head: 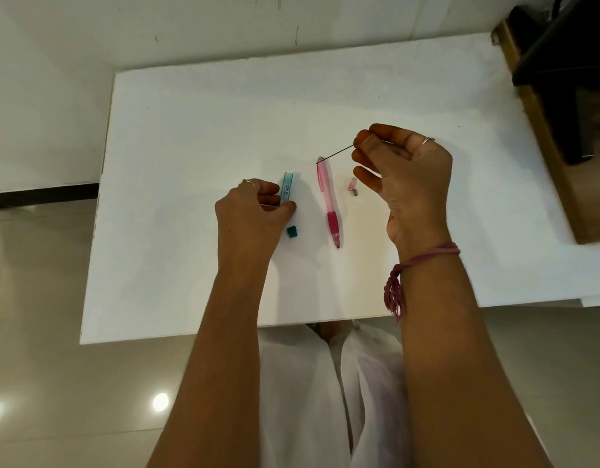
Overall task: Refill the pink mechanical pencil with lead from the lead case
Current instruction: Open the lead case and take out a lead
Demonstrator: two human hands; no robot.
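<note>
Here the right hand [405, 173] pinches one thin lead [335, 153] between thumb and fingertip, its free end near the open top of the pink mechanical pencil [328, 201], which lies on the white surface [190, 130]. The left hand [249, 211] has its grip closed on the blue lead case [287, 189], resting on the surface. A small teal cap [292, 231] lies just beside it, and the pencil's cap piece [353, 186] lies right of the pencil.

A single wide-angle view is provided from the head, directed forward and steeply downward; the white table [190, 136] is seen at arm's length, framed by both forearms; the floor [38, 298] is included at the edges.
</note>
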